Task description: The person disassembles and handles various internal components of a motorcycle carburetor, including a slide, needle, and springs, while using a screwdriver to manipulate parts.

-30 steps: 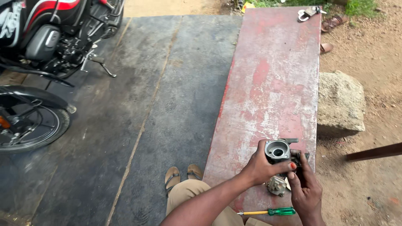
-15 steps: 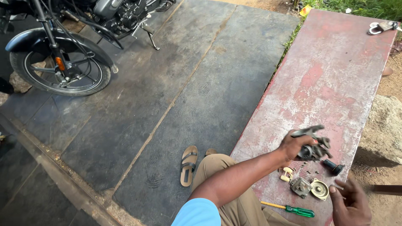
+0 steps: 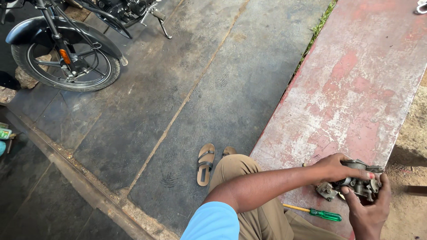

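Note:
A grey metal carburettor (image 3: 358, 183) is held over the near end of a worn red metal bench (image 3: 356, 89). My left hand (image 3: 334, 168) grips its top and near side, the arm reaching across from the left. From below and the right, my right hand (image 3: 367, 210) cups it, fingers curled on its body. A small metal part (image 3: 327, 191) sits on the bench just under the carburettor. A screwdriver with a green handle and yellow shaft end (image 3: 316, 214) lies on the bench near my knee.
A motorcycle's wheel (image 3: 66, 62) stands at the upper left on dark stone paving. Sandals (image 3: 205, 163) rest on the floor by my leg. Bare earth lies right of the bench. A metal object (image 3: 421, 7) lies at the bench's far end.
The view has swung left and down. My right hand, free half a second ago, has come up onto the carburettor, which both hands now hold lower and nearer to me.

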